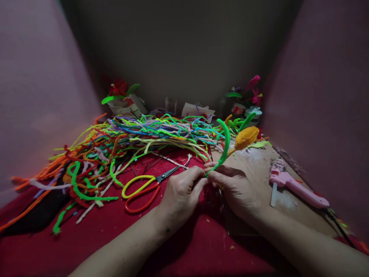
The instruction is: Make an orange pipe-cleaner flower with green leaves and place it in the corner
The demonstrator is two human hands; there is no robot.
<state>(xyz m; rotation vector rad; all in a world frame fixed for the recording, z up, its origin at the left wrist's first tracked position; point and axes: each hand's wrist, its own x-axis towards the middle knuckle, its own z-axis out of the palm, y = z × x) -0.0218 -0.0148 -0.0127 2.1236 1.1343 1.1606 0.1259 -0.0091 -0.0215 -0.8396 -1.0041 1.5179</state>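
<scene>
Above the red cloth, my right hand [233, 186] pinches the stem of a fuzzy yellow flower [246, 138] with a curved green leaf [225, 140]. The flower tilts up to the right, and the leaf rises on its left. My left hand [184, 190] meets my right at the leaf's lower end, its fingers pinched on the green stem there. The fingertips hide the bottom of the stem. Just left of my left hand lie open scissors [142, 188] with one yellow and one red handle loop.
A pile of colourful fuzzy stems [161, 130] spreads across the back and left of the red cloth [184, 246]. At right, a pink glue gun [300, 188] rests on a brown board [259, 165]. Red flowers [118, 87] and pink flowers [253, 82] stand behind.
</scene>
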